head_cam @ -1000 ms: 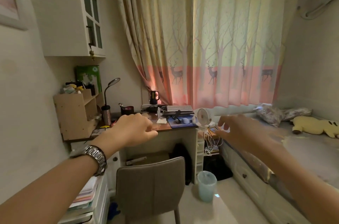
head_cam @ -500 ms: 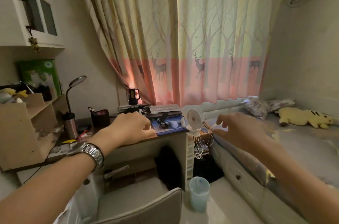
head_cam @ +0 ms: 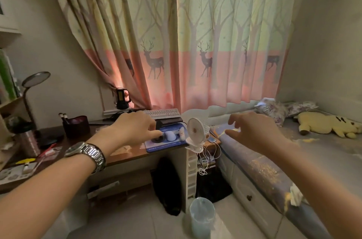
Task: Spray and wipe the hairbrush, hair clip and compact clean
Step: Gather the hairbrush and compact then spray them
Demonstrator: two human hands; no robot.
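Note:
At the desk's right end lies a blue mat point(head_cam: 166, 145). On it sit a pale blue rounded object point(head_cam: 170, 136), a small dark object point(head_cam: 157, 138) and a white stick-shaped item point(head_cam: 182, 133). Which of these are the clip and compact I cannot tell. A dark item point(head_cam: 163, 122) behind the mat may be the hairbrush. My left hand point(head_cam: 133, 131), with a metal watch on the wrist, hovers at the mat's left edge, fingers curled and nothing visible in them. My right hand point(head_cam: 252, 133) is stretched over the bed edge, fingers spread and empty.
A white clip fan point(head_cam: 195, 131) with a dangling cord grips the desk corner. A keyboard point(head_cam: 164, 113), dark pen cup point(head_cam: 76, 126), desk lamp point(head_cam: 36, 79) and flask point(head_cam: 29, 141) stand on the desk. Below are a black bag point(head_cam: 168, 184) and blue bin point(head_cam: 201, 217). The bed point(head_cam: 260, 162) lies right.
The view has closed in on the desk and the chair has dropped out of sight. Both arms stay stretched forward; my left hand now reaches the blue mat.

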